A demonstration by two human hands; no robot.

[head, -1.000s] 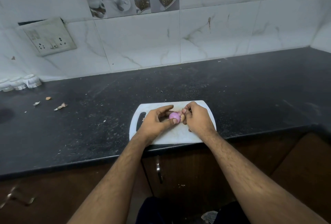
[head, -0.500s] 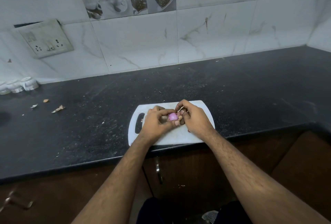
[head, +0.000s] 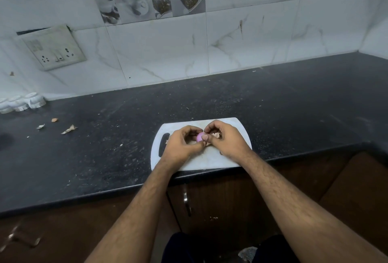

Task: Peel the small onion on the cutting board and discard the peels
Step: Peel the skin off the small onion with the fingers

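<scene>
A small pink onion point(head: 199, 137) is held just above the white cutting board point(head: 210, 160) at the counter's front edge. My left hand point(head: 182, 144) curls around it from the left, fingertips pinching it. My right hand point(head: 225, 139) meets it from the right, with thumb and forefinger on the onion's top. A pale dry peel point(head: 215, 135) shows inside my right hand's fingers. Most of the onion is hidden by my fingers.
Several peel scraps point(head: 69, 129) lie on the black counter point(head: 105, 147) at the left. Small white cups point(head: 33, 101) stand by the wall at far left. A socket plate point(head: 53, 47) hangs on the tiled wall. Brown cabinet doors point(head: 210, 204) sit below.
My left hand's fingers have curled tighter around the onion, and my right hand has shifted its pinch to the onion's top. More of the onion is now covered.
</scene>
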